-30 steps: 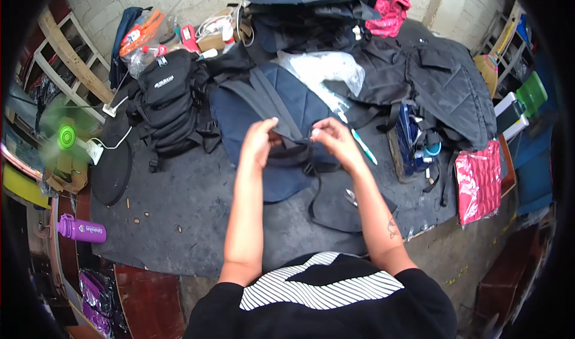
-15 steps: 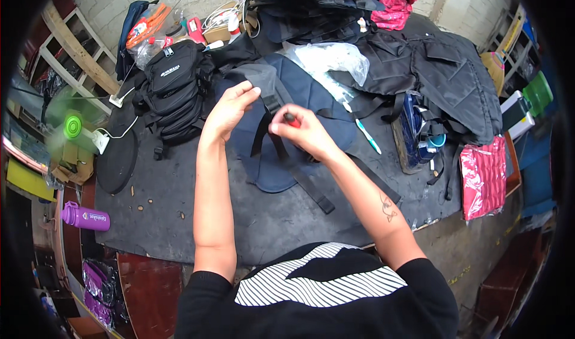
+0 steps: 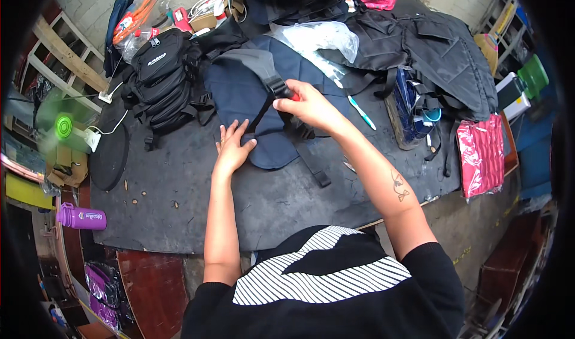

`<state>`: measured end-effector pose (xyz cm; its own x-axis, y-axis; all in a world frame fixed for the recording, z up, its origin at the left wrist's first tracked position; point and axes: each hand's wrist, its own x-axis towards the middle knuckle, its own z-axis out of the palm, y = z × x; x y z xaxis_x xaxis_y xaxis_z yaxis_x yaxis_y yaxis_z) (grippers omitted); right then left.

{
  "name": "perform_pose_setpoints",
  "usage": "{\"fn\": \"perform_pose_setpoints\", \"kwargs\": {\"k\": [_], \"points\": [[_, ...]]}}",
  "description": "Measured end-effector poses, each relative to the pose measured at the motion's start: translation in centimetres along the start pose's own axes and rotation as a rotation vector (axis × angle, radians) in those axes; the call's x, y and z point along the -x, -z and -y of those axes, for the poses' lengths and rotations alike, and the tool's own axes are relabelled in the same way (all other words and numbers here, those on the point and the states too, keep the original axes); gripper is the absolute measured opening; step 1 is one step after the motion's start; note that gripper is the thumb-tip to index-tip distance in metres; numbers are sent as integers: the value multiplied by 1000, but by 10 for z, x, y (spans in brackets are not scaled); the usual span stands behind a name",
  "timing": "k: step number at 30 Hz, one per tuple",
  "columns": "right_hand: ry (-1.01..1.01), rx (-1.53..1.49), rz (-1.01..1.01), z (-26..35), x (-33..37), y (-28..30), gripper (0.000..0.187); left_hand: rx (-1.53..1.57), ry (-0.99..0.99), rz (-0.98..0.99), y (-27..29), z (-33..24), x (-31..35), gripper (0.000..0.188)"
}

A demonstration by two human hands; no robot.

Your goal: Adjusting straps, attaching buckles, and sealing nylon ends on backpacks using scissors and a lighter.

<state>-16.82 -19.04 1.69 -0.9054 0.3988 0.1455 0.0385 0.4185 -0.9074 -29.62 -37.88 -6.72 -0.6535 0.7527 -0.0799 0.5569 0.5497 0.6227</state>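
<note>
A dark navy backpack (image 3: 230, 93) lies flat on the table in front of me. Its grey-black padded shoulder strap (image 3: 259, 62) arches up and ends in a black plastic buckle (image 3: 277, 86). My right hand (image 3: 311, 106) is closed at that buckle end, thumb and fingers pinching it. A small red object (image 3: 294, 96) shows between the same fingers; its kind is mostly hidden. My left hand (image 3: 232, 150) rests with fingers spread on the backpack's lower left edge. Loose black webbing (image 3: 312, 166) trails from the backpack toward me.
A black backpack (image 3: 159, 84) stands at the left. Clear plastic wrap (image 3: 320, 39) and a white-and-teal pen (image 3: 362, 112) lie beyond the navy one. To the right are a black bag (image 3: 443, 63), a dark blue case (image 3: 406, 108) and a pink package (image 3: 481, 156). A purple bottle (image 3: 82, 217) is at the left edge.
My left hand has come down from the raised strap and now lies spread on the backpack. My right hand has moved to the strap's buckle, still with the red object.
</note>
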Motion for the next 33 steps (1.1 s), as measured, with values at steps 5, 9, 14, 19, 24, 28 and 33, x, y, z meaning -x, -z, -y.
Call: {"fn": "perform_pose_setpoints", "kwargs": {"k": [5, 9, 14, 19, 24, 28, 33], "points": [[-240, -315, 87, 8, 42, -5, 26, -137, -17, -84, -6, 12, -5, 61], [-240, -427, 134, 17, 101, 6, 36, -138, 3, -261, 2, 39, -21, 57], [-273, -493, 215, 55, 167, 26, 21, -189, 53, -368, 2, 51, -19, 56], [-180, -381, 328, 70, 187, 27, 17, -107, -137, -825, -10, 23, 6, 45], [-144, -217, 335, 70, 177, 22, 19, 424, -171, -743, -28, -33, 44, 20], [-71, -397, 144, 83, 176, 32, 15, 157, -250, -839, -12, -12, 26, 20], [311, -596, -231, 129, 117, 65, 24, 98, -148, -476, -9, 27, -14, 15]]}}
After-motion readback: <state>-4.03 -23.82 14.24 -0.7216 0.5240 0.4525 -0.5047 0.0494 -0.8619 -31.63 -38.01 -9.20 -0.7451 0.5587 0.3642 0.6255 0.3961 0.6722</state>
